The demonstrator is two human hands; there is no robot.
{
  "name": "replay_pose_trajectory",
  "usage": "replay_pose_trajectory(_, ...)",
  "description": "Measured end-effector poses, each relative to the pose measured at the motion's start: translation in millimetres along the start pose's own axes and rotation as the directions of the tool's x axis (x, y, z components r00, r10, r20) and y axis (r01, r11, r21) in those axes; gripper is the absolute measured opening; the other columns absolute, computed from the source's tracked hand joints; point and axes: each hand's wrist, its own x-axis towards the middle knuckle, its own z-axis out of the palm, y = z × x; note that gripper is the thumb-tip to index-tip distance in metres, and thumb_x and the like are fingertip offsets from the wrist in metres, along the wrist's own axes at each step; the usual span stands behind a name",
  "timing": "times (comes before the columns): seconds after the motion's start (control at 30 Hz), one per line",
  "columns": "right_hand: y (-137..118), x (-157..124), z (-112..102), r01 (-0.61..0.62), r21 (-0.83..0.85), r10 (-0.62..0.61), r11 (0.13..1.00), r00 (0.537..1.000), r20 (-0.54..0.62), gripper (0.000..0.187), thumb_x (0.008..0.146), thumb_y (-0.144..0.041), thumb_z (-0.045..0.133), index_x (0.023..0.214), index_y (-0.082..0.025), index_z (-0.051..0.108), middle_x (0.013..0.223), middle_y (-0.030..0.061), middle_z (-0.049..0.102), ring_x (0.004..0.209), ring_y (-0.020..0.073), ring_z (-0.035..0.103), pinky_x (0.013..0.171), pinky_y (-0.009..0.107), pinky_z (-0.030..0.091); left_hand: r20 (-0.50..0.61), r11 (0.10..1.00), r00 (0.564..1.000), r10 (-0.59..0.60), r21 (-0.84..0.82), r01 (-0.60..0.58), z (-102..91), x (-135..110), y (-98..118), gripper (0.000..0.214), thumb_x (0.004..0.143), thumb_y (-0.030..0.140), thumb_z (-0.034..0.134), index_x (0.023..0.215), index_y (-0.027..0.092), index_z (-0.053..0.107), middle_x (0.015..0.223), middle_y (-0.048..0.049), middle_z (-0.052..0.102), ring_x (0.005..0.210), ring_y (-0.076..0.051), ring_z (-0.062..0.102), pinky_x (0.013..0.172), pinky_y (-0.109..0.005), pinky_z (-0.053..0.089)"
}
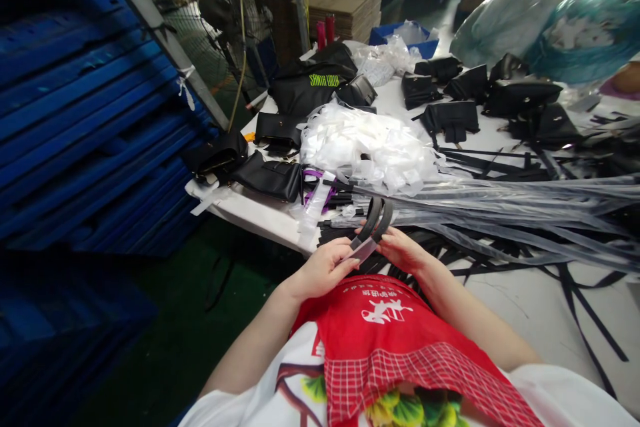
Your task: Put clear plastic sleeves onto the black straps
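Stacked blue pallets (75, 113) are seen at the far left, and a floor fan (225, 20) is stood behind them. Black pouches (273, 177) are laid along the near left corner of the white table (250, 210). A heap of white plastic slips (365, 143) is piled just to the right of them.

Below that heap, just off the table's near edge and above a red apron (380, 333), the left hand (325, 270) is held with its fingers curled. The lower end of a black strap (376, 219) is pinched between its thumb and fingers. The strap is doubled into an upright loop, and its lower end is wrapped in clear film. The same end is gripped from the other side by the closed fingers of the right hand (403, 252).

Long clear sleeves (500, 203) are spread across the table to the right. Loose black straps (575, 293) are scattered under and beside them. Black bags (520, 97) are set farther back on the right.
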Motion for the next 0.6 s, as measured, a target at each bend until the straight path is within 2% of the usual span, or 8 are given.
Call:
replay_pose_trajectory(0.07, 0.7, 1.9, 4.1, -0.061, 0.051, 0.051, 0.997, 0.984, 0.172, 0.074, 0.059, -0.039, 0.087, 0.127, -0.023, 0.061, 0.129, 0.0111, 0.064, 0.117, 0.0278, 0.06, 0.104, 0.044, 0.043, 0.016, 1.0, 1.0, 0.018, -0.018, -0.018, 1.7, -1.7, -0.1, 0.028, 0.097, 0.029, 0.045, 0.079, 0.015, 0.061, 0.085, -0.0063, 0.061, 0.089, -0.019, 0.056, 0.083, -0.03, 0.043)
replay_pose_trajectory(0.13, 1.7, 4.2, 9.9, -0.045, 0.091, 0.024, 0.995, 0.974, 0.226, 0.081, 0.06, -0.038, 0.088, 0.133, -0.026, 0.056, 0.13, 0.0102, 0.064, 0.119, 0.0281, 0.06, 0.106, 0.047, 0.04, 0.023, 1.0, 1.0, -0.001, -0.026, 0.002, 3.7, -3.4, -2.2, 0.026, 0.095, 0.029, 0.047, 0.077, 0.016, 0.06, 0.083, -0.0058, 0.062, 0.087, -0.019, 0.056, 0.082, -0.03, 0.044)
replay_pose_trajectory(0.27, 4.8, 11.1, 20.4, 0.052, 0.039, -0.057, 0.998, 0.99, 0.131, 0.034, 0.082, -0.041, 0.072, 0.109, -0.022, 0.068, 0.108, 0.0077, 0.073, 0.098, 0.0217, 0.068, 0.093, 0.039, 0.049, -0.075, 0.989, 0.991, -0.111, -0.102, 0.103, 10.4, -7.7, -10.6, 0.018, 0.09, 0.031, 0.058, 0.078, 0.017, 0.057, 0.087, -0.0052, 0.063, 0.084, -0.019, 0.059, 0.078, -0.03, 0.046)
replay_pose_trajectory(0.37, 8.0, 14.9, 26.5, 0.134, -0.078, -0.126, 0.988, 0.987, 0.105, 0.024, 0.086, -0.042, 0.068, 0.096, -0.02, 0.069, 0.107, 0.0066, 0.073, 0.097, 0.0205, 0.068, 0.091, 0.036, 0.05, -0.236, 0.948, 0.939, -0.249, -0.256, 0.187, 17.9, -10.0, -17.2, 0.026, 0.08, 0.029, 0.07, 0.095, 0.019, 0.051, 0.105, -0.0069, 0.064, 0.084, -0.018, 0.064, 0.075, -0.03, 0.049)
replay_pose_trajectory(0.43, 9.0, 14.6, 30.7, 0.192, -0.164, -0.179, 0.968, 0.98, 0.089, 0.024, 0.086, -0.043, 0.067, 0.093, -0.02, 0.07, 0.106, 0.0062, 0.073, 0.104, 0.0209, 0.066, 0.097, 0.037, 0.047, -0.265, 0.904, 0.903, -0.339, -0.359, 0.234, 21.4, -10.3, -19.8, 0.041, 0.079, 0.03, 0.072, 0.108, 0.02, 0.045, 0.108, -0.0076, 0.064, 0.074, -0.016, 0.065, 0.068, -0.029, 0.05)
replay_pose_trajectory(0.47, 8.5, 13.7, 32.8, 0.215, -0.21, -0.2, 0.954, 0.976, 0.088, 0.023, 0.086, -0.042, 0.068, 0.091, -0.02, 0.071, 0.105, 0.0064, 0.073, 0.108, 0.0213, 0.064, 0.1, 0.037, 0.045, -0.216, 0.88, 0.905, -0.367, -0.396, 0.263, 22.0, -10.3, -20.3, 0.041, 0.082, 0.033, 0.069, 0.11, 0.019, 0.044, 0.103, -0.0071, 0.065, 0.067, -0.014, 0.065, 0.064, -0.028, 0.05)
replay_pose_trajectory(0.53, 4.7, 11.5, 36.5, 0.228, -0.257, -0.212, 0.939, 0.973, 0.086, 0.022, 0.083, -0.04, 0.071, 0.089, -0.019, 0.072, 0.103, 0.0072, 0.073, 0.108, 0.0226, 0.064, 0.101, 0.039, 0.044, -0.014, 0.836, 0.927, -0.374, -0.439, 0.33, 20.8, -10.6, -20.0, 0.032, 0.09, 0.043, 0.056, 0.106, 0.016, 0.049, 0.083, -0.0042, 0.065, 0.055, -0.012, 0.06, 0.054, -0.025, 0.046)
replay_pose_trajectory(0.6, -3.1, 11.7, 38.3, 0.199, -0.179, -0.191, 0.964, 0.98, 0.059, 0.024, 0.08, -0.039, 0.074, 0.094, -0.02, 0.073, 0.092, 0.0056, 0.074, 0.1, 0.023, 0.066, 0.095, 0.04, 0.048, 0.179, 0.812, 0.928, -0.327, -0.449, 0.373, 17.5, -11.6, -18.8, 0.037, 0.095, 0.05, 0.046, 0.095, 0.014, 0.053, 0.066, -0.0008, 0.06, 0.049, -0.011, 0.056, 0.05, -0.023, 0.043)
